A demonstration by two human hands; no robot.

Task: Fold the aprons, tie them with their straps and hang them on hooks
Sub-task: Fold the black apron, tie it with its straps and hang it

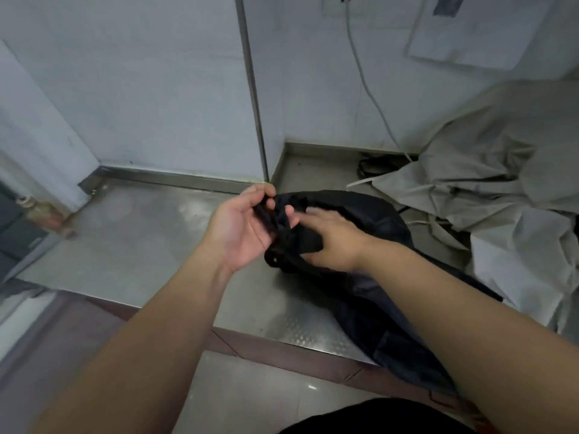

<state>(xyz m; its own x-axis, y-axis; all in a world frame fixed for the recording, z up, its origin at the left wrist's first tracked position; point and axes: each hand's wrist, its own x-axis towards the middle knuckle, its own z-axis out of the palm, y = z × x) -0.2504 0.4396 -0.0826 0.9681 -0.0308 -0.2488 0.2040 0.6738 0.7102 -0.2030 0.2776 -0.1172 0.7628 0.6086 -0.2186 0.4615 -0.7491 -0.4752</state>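
Observation:
A black apron (369,223) lies bunched on the steel counter (141,233), and part of it hangs over the front edge at the right. My left hand (241,227), palm up, pinches a black strap (266,214) at the apron's left end. My right hand (329,236) lies over the bunched cloth just right of the strap, fingers curled round it; the fingers are blurred. No hooks are in view.
A heap of grey-beige cloth (501,170) fills the counter's right side. A grey cable (363,76) runs down the white wall behind it. A metal corner post (253,98) stands behind my hands. Tiled floor (250,389) shows below the counter's front edge.

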